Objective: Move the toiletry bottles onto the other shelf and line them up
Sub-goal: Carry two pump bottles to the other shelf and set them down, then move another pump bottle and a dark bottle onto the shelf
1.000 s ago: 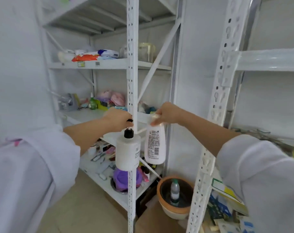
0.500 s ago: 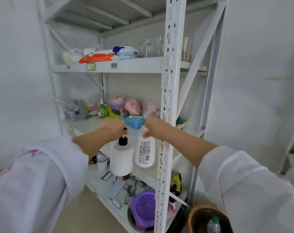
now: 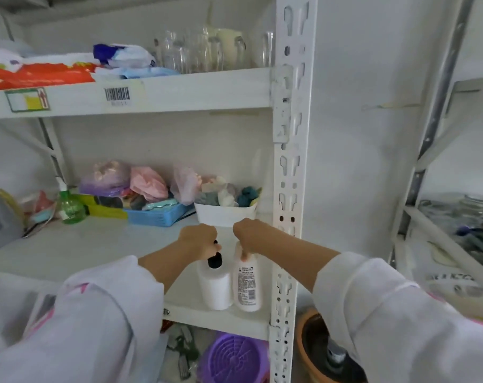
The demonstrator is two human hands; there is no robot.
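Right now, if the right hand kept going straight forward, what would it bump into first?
Probably the white tub of rolled cloths just behind the right hand, which grips the labelled white bottle. Depth is hard to judge.

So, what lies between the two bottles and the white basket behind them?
In the head view, only bare shelf lies between the pump bottle, the labelled bottle and the white basket; both hands partly cover it.

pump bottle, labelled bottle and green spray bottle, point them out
pump bottle [image 3: 215,288], head view, white body
labelled bottle [image 3: 246,283], head view, printed label
green spray bottle [image 3: 70,207], head view, green body
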